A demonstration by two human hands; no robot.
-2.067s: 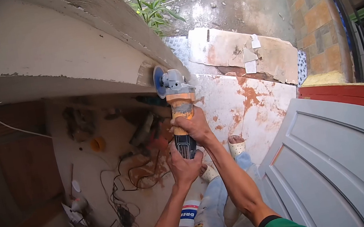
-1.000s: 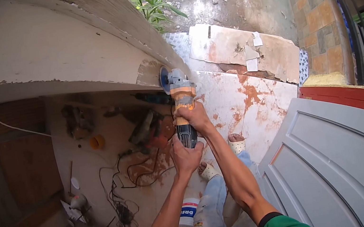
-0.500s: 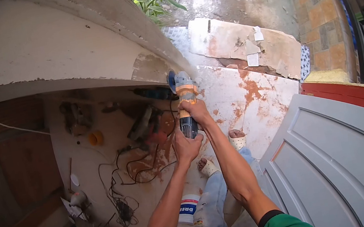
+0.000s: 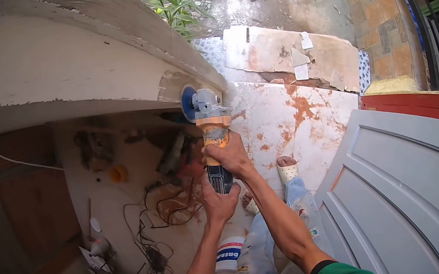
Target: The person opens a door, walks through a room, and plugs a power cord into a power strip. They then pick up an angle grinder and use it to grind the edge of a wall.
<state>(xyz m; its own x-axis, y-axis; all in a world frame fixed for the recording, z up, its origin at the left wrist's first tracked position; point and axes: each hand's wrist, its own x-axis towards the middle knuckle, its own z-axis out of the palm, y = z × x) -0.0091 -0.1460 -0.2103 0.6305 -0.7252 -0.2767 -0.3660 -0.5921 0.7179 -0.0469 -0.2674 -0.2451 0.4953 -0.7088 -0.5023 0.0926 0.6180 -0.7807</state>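
An orange and black angle grinder (image 4: pixel 213 121) is held up in both hands, its blue disc (image 4: pixel 189 104) right at the lower corner of the plastered wall (image 4: pixel 81 73). My right hand (image 4: pixel 229 155) wraps round the orange body, behind the grey gear head. Lower down, my left hand (image 4: pixel 218 198) grips the black rear end of the grinder, thumb along its side. A rough, darker patch of plaster (image 4: pixel 175 85) lies beside the disc on the wall's edge.
A grey panelled door (image 4: pixel 408 187) stands at right. Tangled cables (image 4: pixel 154 252), a red power tool (image 4: pixel 189 165) and a white paint bucket (image 4: pixel 229 252) sit on the floor at left. Torn cardboard (image 4: pixel 275 55) covers the doorway; a plant (image 4: pixel 174 5) grows outside.
The grinder and both hands have shifted left and slightly down. Its disc now shows more of its face, and the dust haze near the wall corner has thinned.
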